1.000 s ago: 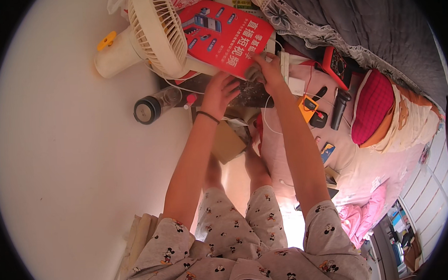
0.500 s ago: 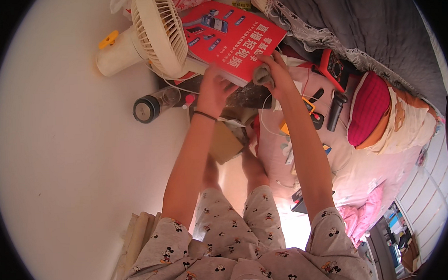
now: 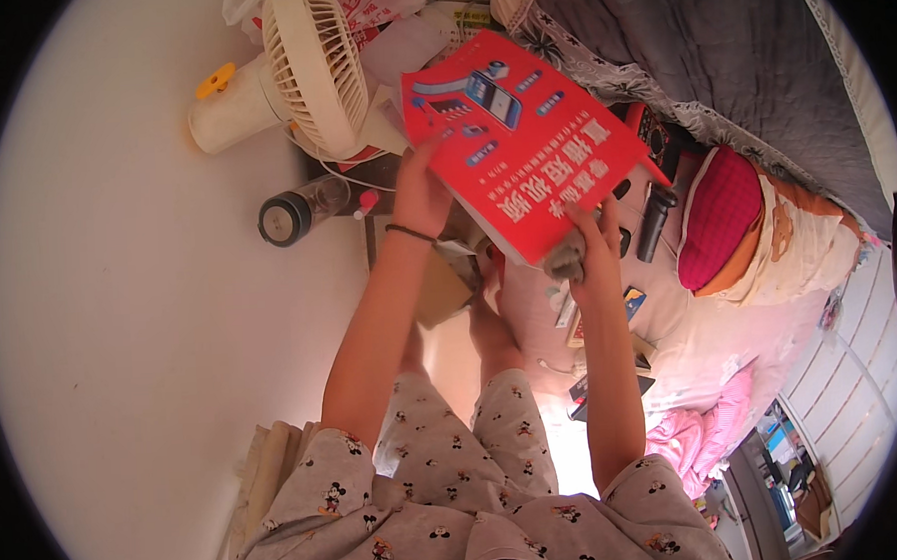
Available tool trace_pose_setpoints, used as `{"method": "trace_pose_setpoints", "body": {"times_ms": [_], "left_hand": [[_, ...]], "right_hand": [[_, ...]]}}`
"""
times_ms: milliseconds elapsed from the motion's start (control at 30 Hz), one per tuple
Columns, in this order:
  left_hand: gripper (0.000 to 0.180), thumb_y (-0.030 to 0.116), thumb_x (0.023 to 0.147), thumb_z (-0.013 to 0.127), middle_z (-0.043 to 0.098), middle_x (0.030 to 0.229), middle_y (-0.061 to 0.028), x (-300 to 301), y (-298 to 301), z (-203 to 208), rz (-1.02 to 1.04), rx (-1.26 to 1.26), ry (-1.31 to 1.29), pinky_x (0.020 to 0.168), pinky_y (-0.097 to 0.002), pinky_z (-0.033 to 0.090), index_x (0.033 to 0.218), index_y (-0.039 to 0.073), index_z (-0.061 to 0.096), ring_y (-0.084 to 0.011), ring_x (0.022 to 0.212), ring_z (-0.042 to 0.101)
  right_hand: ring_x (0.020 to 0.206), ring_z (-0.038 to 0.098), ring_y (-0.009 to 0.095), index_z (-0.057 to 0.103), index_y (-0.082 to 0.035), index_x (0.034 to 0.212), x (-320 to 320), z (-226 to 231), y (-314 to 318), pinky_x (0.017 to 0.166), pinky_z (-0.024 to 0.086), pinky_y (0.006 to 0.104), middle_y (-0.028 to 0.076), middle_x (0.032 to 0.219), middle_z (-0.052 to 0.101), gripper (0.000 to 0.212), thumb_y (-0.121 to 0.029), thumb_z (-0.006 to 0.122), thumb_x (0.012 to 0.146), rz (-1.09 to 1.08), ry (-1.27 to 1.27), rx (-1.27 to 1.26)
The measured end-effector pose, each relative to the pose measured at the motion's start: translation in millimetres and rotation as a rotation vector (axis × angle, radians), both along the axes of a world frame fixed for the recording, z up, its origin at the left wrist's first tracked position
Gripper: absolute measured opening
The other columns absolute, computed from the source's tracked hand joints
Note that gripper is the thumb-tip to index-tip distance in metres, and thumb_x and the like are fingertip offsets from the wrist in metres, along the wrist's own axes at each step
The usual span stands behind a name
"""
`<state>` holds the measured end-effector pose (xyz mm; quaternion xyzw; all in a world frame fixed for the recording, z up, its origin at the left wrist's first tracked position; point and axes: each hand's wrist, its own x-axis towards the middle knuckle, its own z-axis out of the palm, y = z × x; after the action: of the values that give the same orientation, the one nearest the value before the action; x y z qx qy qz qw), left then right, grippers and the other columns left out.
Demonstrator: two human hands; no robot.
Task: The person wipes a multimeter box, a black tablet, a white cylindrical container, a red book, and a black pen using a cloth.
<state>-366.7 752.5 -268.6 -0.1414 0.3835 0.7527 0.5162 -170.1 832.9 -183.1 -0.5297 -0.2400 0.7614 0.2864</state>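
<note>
A red paperback book (image 3: 538,146) with a phone pictured on its cover is held up in front of me, tilted. Closed around its left edge is my left hand (image 3: 423,191), with a dark band at the wrist. My right hand (image 3: 598,258) grips a crumpled grey-brown cloth (image 3: 565,258) against the book's near corner, its fingertips on the cover. Part of the left hand's fingers is hidden by the book.
A cream fan (image 3: 314,76) stands at the far left, by a clear bottle with a black lid (image 3: 291,217). On the pink bedspread (image 3: 721,338) lie a black flashlight-like cylinder (image 3: 656,221) and a dark red cushion-like item (image 3: 726,223). An open carton (image 3: 441,292) is below.
Both hands have lifted the book off the pile beside the fan and brought it nearer and to the right. Papers that it covered now show. The cloth has stayed in my right hand.
</note>
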Motion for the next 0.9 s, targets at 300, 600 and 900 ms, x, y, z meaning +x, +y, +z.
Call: {"method": "trace_pose_setpoints", "body": {"times_ms": [300, 600, 900], "left_hand": [[0.042, 0.029, 0.093, 0.058, 0.057, 0.126, -0.0069, 37.4, -14.0, 27.4, 0.002, 0.02, 0.08, 0.096, -0.0401, 0.046, 0.128, 0.008, 0.049, -0.0221, 0.115, 0.055], [0.085, 0.067, 0.09, 0.039, 0.042, 0.144, -0.0153, 36.1, -59.3, 36.8, -0.27, 0.269, -0.542, 0.109, -0.0426, 0.033, 0.143, 0.001, 0.033, -0.028, 0.131, 0.043], [0.096, 0.076, 0.086, 0.03, 0.047, 0.139, -0.0186, 21.9, -66.9, 71.0, -0.584, 0.592, -0.713, 0.106, -0.0383, 0.037, 0.138, -0.003, 0.041, -0.0279, 0.125, 0.049]], "right_hand": [[0.109, 0.054, 0.016, 0.037, -0.008, 0.137, 74.7, 25.8, -35.5, 0.09, 0.046, 0.0294, 0.009, 0.122, 0.054, 0.056, 0.0, 0.059, 0.087, -0.039, -0.061, 0.085], [0.116, 0.054, 0.022, 0.038, 0.0, 0.14, 176.7, 68.8, -21.1, 0.1, 0.042, 0.0336, 0.014, 0.128, 0.055, 0.068, -0.002, 0.062, 0.076, 0.183, -0.227, 0.152], [0.115, 0.057, 0.022, 0.042, 0.003, 0.137, 212.2, 123.3, 27.9, 0.1, 0.042, 0.033, 0.015, 0.126, 0.058, 0.072, -0.004, 0.065, 0.069, 0.518, -0.066, -0.124]]}}
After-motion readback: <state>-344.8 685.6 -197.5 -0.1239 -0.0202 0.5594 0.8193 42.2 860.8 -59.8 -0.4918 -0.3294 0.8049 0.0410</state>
